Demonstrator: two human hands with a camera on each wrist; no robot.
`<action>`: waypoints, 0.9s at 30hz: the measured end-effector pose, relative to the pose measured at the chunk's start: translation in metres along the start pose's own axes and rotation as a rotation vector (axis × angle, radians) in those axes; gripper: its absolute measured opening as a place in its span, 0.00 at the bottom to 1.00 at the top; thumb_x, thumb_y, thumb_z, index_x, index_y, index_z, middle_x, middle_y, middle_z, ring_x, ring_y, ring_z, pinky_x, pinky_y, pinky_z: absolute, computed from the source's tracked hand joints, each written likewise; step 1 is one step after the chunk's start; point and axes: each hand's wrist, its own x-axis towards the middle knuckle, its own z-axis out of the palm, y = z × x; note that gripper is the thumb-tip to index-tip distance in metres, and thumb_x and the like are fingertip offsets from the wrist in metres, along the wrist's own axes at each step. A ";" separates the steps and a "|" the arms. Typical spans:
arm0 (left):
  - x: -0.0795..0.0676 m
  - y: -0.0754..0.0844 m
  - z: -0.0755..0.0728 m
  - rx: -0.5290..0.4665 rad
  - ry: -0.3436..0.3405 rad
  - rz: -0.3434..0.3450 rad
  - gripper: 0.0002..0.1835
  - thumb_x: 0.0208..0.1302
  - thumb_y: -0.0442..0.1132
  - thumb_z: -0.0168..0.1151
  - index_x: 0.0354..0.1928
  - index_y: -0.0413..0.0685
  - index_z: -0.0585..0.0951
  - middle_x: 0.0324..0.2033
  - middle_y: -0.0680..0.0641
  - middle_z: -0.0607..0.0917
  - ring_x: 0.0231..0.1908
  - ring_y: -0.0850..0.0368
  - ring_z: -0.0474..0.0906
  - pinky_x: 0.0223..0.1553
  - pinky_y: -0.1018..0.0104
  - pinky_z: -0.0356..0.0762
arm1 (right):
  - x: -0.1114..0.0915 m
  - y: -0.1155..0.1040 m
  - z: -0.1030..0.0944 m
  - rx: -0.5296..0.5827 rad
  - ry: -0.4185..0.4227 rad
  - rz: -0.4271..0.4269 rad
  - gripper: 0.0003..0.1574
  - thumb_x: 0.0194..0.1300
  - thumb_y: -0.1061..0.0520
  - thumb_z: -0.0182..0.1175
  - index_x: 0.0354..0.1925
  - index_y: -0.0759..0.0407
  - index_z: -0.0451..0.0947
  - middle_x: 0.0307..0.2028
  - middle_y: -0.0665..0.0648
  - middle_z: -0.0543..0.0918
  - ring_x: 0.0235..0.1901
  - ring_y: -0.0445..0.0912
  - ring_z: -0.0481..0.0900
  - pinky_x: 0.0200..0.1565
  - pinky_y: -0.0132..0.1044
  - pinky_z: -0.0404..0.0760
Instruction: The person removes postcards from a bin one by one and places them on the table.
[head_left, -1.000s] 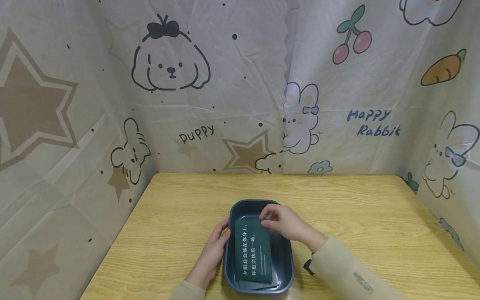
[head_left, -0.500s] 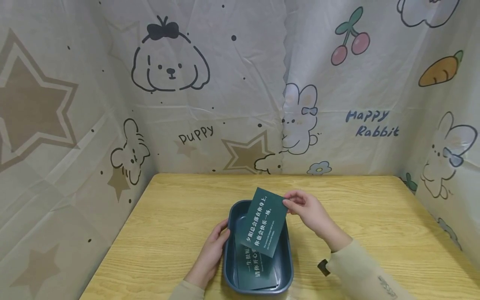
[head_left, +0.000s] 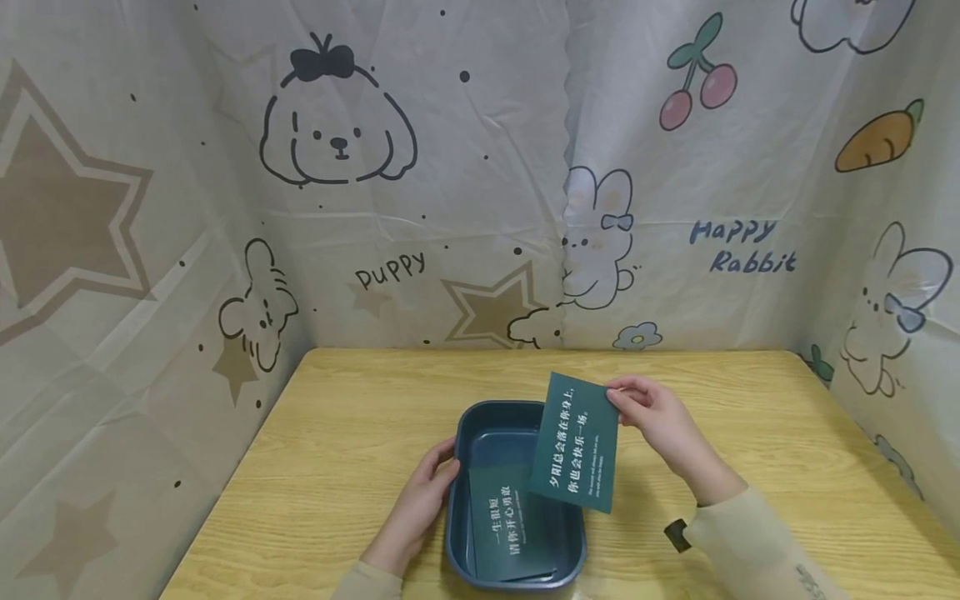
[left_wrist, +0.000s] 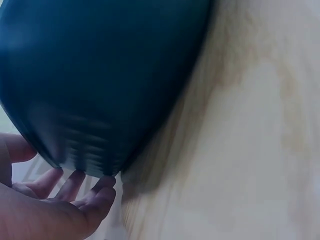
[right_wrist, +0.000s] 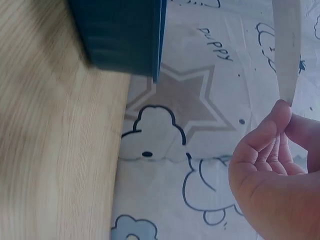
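In the head view my right hand (head_left: 663, 421) pinches a dark green card (head_left: 576, 442) with white Chinese lettering by its upper right corner. The card is tilted, overlapping the right rim of a dark blue rectangular tray (head_left: 465, 412). Seen steeply from the side in the right wrist view, the card (right_wrist: 288, 50) shows its pale back between thumb and fingers. Another green lettered card (head_left: 510, 533) lies inside the tray, at its near end. My left hand (head_left: 420, 504) rests at the tray's left side; in the left wrist view its relaxed fingertips (left_wrist: 102, 192) touch the tray's outer wall (left_wrist: 100, 75).
The tray stands on a light wood-grain table (head_left: 360, 408), near the front edge of the view. A pale printed curtain (head_left: 480, 167) with cartoon animals and stars closes off the back and both sides.
My right hand has lifted the top card and drawn it rightward and away from me, uncovering the other card. My left hand has stayed at the tray.
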 end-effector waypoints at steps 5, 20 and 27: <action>-0.001 0.002 -0.002 0.055 0.000 0.012 0.27 0.80 0.42 0.50 0.77 0.46 0.65 0.73 0.36 0.69 0.75 0.34 0.60 0.74 0.39 0.62 | 0.000 0.008 -0.011 -0.022 0.011 0.005 0.21 0.78 0.54 0.56 0.59 0.69 0.76 0.38 0.51 0.87 0.36 0.37 0.82 0.48 0.32 0.84; -0.001 0.000 -0.006 0.086 -0.010 0.045 0.26 0.80 0.40 0.50 0.77 0.47 0.65 0.71 0.36 0.71 0.69 0.35 0.71 0.70 0.44 0.71 | 0.000 0.032 -0.039 -0.187 -0.054 0.054 0.21 0.79 0.54 0.56 0.58 0.70 0.77 0.45 0.58 0.87 0.42 0.40 0.81 0.48 0.37 0.85; 0.000 -0.002 -0.007 0.073 -0.021 0.071 0.27 0.80 0.38 0.50 0.77 0.45 0.65 0.70 0.35 0.71 0.68 0.35 0.72 0.70 0.44 0.72 | 0.001 0.049 -0.043 -0.213 -0.123 0.082 0.17 0.77 0.56 0.58 0.53 0.69 0.79 0.36 0.52 0.86 0.36 0.42 0.79 0.43 0.40 0.83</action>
